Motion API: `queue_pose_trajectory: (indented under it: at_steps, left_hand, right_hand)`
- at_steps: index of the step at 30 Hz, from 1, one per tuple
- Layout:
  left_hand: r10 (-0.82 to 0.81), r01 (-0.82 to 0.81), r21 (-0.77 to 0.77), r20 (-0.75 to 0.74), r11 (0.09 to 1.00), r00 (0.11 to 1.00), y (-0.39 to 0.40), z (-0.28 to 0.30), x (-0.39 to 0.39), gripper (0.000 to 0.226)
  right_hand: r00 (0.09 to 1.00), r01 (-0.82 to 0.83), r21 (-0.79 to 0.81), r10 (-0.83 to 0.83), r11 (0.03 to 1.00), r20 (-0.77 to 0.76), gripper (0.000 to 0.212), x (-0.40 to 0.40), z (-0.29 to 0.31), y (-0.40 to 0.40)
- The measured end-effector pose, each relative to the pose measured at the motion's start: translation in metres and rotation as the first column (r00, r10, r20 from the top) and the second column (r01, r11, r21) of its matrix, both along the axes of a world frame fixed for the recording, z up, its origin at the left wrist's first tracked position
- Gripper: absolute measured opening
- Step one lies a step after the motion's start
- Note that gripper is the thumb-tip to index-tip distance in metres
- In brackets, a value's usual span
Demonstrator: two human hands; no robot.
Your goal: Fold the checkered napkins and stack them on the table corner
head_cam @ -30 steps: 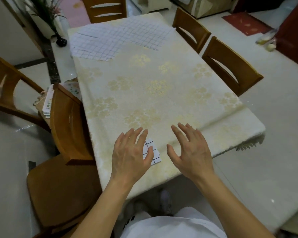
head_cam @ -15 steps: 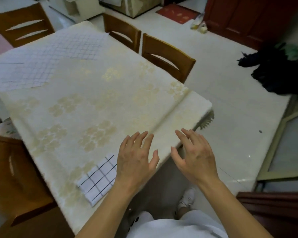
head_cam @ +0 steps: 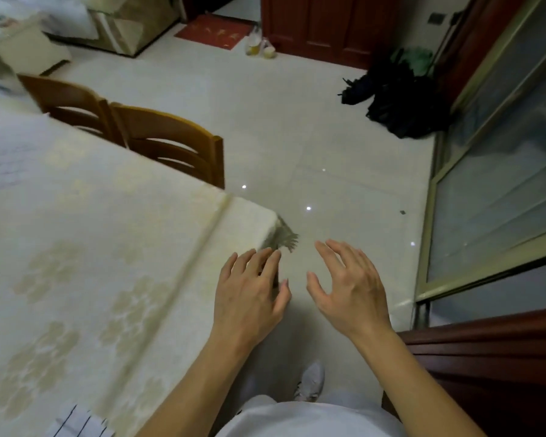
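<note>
Folded checkered napkin (head_cam: 78, 424) lay on the cream tablecloth (head_cam: 85, 263) at the near table edge, well to the left of and below both hands and touched by neither. The person's left hand (head_cam: 249, 298) hovered with fingers relaxed and spread, holding nothing, over the table's near corner by the tablecloth fringe (head_cam: 286, 239). Just to its right, the right hand (head_cam: 347, 291) hung over the tiled floor (head_cam: 297, 137), fingers loosely spread and likewise empty. Beyond the hands, two wooden chairs (head_cam: 158, 143) stood against the table's far side.
</note>
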State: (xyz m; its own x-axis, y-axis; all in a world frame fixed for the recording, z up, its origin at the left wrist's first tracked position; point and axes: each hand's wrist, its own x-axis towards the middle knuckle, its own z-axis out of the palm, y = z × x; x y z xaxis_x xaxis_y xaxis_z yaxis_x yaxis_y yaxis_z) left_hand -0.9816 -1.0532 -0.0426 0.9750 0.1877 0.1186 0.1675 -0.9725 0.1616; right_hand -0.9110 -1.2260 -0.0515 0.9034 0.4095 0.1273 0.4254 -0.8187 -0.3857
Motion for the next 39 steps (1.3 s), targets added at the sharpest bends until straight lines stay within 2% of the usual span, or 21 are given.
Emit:
queue_pose_trajectory:
  at_steps: [11,17,24,32,39]
  left_hand:
    - [-0.120,0.121,0.003,-0.041,0.993,0.992,-0.051,-0.004,0.126,0.054]
    - [-0.177,0.177,-0.009,-0.032,0.984,0.984,-0.046,-0.021,0.200,0.051]
    - [-0.185,0.185,-0.023,0.022,0.982,0.983,-0.015,-0.037,0.317,0.050]
    - [-0.123,0.125,-0.045,0.051,0.991,0.991,0.036,-0.024,0.424,0.050]
    - [-0.017,0.021,-0.051,0.072,0.998,0.997,0.070,-0.024,0.491,0.050]
  right_hand:
    - [0.993,0.108,-0.018,-0.108,0.994,-0.056,0.061,0.098,-0.006,-0.051]
    - [0.988,0.137,-0.035,-0.139,0.990,-0.067,0.061,0.164,-0.017,-0.050]
    - [0.988,0.132,-0.080,-0.137,0.988,-0.068,0.059,0.284,-0.018,-0.022]
    - [0.995,0.085,-0.100,-0.090,0.991,-0.047,0.061,0.407,0.002,0.032]
    - [0.999,-0.002,-0.050,0.000,0.999,-0.046,0.061,0.489,-0.006,0.070]
